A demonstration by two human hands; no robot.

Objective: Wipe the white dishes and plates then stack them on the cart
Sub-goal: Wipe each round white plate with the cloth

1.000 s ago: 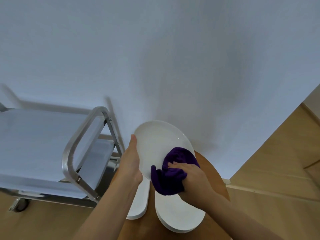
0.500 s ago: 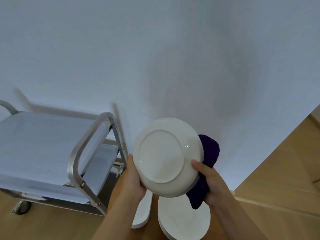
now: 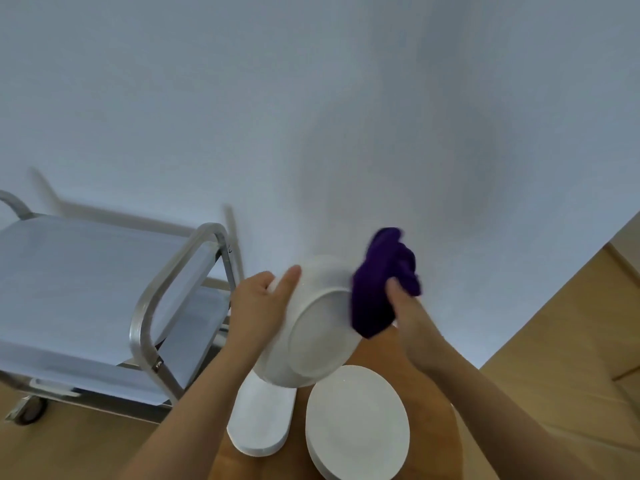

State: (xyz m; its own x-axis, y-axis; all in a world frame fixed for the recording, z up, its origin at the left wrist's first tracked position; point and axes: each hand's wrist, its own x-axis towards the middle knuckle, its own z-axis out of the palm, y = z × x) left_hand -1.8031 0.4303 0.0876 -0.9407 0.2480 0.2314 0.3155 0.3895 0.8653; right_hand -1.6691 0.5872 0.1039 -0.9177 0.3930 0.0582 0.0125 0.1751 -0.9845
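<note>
My left hand (image 3: 258, 306) grips the left rim of a white dish (image 3: 311, 330), held up with its underside and foot ring turned toward me. My right hand (image 3: 407, 310) holds a bunched purple cloth (image 3: 377, 289) against the dish's upper right edge. Below them, on a round wooden table (image 3: 429, 407), lie a stack of round white plates (image 3: 356, 420) and an oblong white dish (image 3: 261, 420). The steel cart (image 3: 145, 327) stands to the left, its top shelf (image 3: 86, 271) bare.
A white wall fills the background right behind the table. Wooden floor shows at the right and under the cart. The cart's handle bar (image 3: 180, 271) curves close to my left forearm, and a caster (image 3: 29, 410) sits at the lower left.
A second ago I wiped the dish's inside with the cloth. The dish was then flipped to show its underside, and the cloth has moved from behind it to its upper right edge.
</note>
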